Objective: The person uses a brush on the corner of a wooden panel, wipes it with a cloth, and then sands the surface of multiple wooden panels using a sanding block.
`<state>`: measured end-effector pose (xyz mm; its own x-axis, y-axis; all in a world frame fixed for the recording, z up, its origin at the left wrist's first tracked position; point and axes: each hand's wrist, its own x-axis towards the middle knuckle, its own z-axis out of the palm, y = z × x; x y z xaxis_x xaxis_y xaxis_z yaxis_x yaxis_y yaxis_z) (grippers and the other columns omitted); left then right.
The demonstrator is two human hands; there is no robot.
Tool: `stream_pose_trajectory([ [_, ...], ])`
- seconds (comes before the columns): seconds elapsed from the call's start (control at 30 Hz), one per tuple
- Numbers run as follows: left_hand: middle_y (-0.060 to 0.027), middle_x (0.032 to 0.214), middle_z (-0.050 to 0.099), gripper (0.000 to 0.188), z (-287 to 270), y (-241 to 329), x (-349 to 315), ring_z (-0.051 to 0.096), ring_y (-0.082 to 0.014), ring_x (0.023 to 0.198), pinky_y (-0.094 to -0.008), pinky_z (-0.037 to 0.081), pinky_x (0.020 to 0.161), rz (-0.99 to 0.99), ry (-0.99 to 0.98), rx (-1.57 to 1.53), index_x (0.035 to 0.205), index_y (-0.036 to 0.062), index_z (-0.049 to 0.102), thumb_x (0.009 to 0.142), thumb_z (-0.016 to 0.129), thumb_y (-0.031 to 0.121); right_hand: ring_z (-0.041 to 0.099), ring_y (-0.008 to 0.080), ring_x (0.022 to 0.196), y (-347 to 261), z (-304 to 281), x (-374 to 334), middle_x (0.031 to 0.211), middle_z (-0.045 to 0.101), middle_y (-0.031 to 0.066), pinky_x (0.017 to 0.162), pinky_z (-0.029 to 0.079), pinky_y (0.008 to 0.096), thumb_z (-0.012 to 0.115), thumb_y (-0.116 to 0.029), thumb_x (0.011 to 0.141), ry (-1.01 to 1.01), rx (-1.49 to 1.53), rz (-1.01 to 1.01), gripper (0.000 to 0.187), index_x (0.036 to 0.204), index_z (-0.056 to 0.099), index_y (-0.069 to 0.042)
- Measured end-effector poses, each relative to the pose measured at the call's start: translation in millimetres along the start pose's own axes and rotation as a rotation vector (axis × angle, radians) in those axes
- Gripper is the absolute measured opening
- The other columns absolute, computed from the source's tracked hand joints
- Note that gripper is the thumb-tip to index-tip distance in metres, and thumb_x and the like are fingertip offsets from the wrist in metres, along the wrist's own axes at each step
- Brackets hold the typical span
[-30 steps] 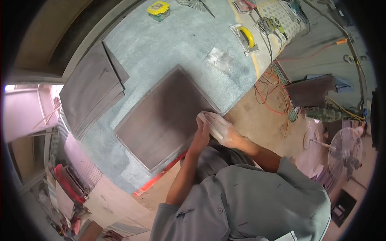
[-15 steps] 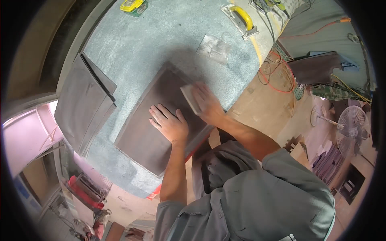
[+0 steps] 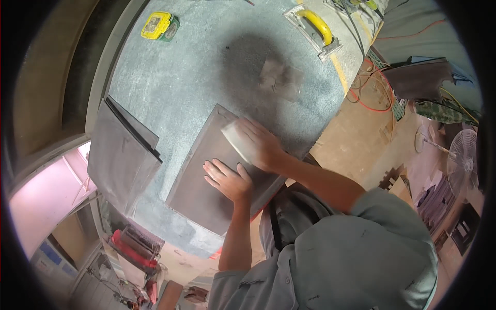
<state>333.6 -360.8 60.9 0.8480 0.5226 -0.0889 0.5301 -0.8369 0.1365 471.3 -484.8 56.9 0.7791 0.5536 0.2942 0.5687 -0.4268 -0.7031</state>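
Dark grey panel (image 3: 206, 181) lies flat on the speckled grey bench (image 3: 206, 67), near its front edge, long side running from upper right to lower left. Left hand (image 3: 227, 180) rests palm down on the panel's middle, fingers spread and flat, pinching nothing. Right hand (image 3: 260, 142) sits just above and to the right of it, near the panel's upper corner, fingers curled over a pale block (image 3: 236, 140) and pressing it onto the panel surface; the block's left end shows past the fingertips. The two hands are close but not touching. Both forearms come in from the lower right; grey-green shirt fills the lower frame. To the left of the panel, apart from it, a stack of similar dark panels (image 3: 121, 157) overhangs the bench's left edge. Far side of the bench: yellow tape measure (image 3: 156, 25) at upper left, a yellow-handled tool (image 3: 316, 26) at upper right. A clear plastic scrap (image 3: 279, 77) lies on the bench between that tool and the panel. Off the bench at right: orange cable (image 3: 361, 101) on the floor, a standing fan (image 3: 460, 155) further out.
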Motion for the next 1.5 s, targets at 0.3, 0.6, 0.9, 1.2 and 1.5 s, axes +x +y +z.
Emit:
stream_pose_trajectory([
  [0.3,-0.0382,0.172,0.024,0.09,-8,-9,13,0.016,-0.05,0.165,-0.0638,0.01,0.133,0.007,0.007,0.006,0.163,-0.0145,0.032,0.098,0.065,0.038,0.054,0.0406,0.147,0,28,49,0.152,0.061,0.0269,0.126,0.041,0.0507,0.065,-0.013,0.088,0.038,0.031,-0.05,0.064,0.147,0.058,0.011],
  [0.6,-0.0274,0.176,0.029,0.082,34,-35,-8,0.028,-0.0452,0.163,-0.062,0.025,0.129,0.072,0.226,0.247,0.168,-0.0048,0.031,0.115,0.032,0.058,0.039,0.0391,0.159,14,56,45,0.165,0.046,0.0272,0.134,0.029,0.0492,0.071,-0.015,0.085,0.051,0.156,-0.139,0.081,0.157,0.045,0.012],
  [0.9,-0.0221,0.17,0.042,0.076,52,-51,-2,0.038,-0.0398,0.159,-0.0594,0.033,0.125,0.208,0.385,0.304,0.165,-0.0009,0.04,0.116,0.037,0.056,0.048,0.0435,0.152,3,-52,-148,0.157,0.053,0.0294,0.131,0.036,0.0519,0.065,-0.018,0.091,-0.045,-0.081,-0.059,0.069,0.151,0.05,0.013],
  [1.2,-0.0227,0.169,0.043,0.076,29,-35,-5,0.04,-0.0415,0.157,-0.0597,0.031,0.127,0.098,0.27,0.413,0.166,-0.0008,0.04,0.115,0.039,0.056,0.046,0.038,0.153,5,1,-155,0.162,0.051,0.0227,0.131,0.033,0.048,0.068,-0.023,0.087,-0.146,-0.006,0.238,0.08,0.161,0.048,0.001],
  [1.5,-0.03,0.174,0.031,0.08,0,-19,-1,0.024,-0.0438,0.165,-0.0624,0.021,0.131,0.057,0.173,0.142,0.165,-0.0074,0.034,0.109,0.055,0.046,0.057,0.0423,0.141,-31,-61,-154,0.153,0.059,0.0243,0.121,0.046,0.0484,0.069,-0.019,0.088,0.004,-0.308,-0.058,0.065,0.149,0.061,0.002],
])
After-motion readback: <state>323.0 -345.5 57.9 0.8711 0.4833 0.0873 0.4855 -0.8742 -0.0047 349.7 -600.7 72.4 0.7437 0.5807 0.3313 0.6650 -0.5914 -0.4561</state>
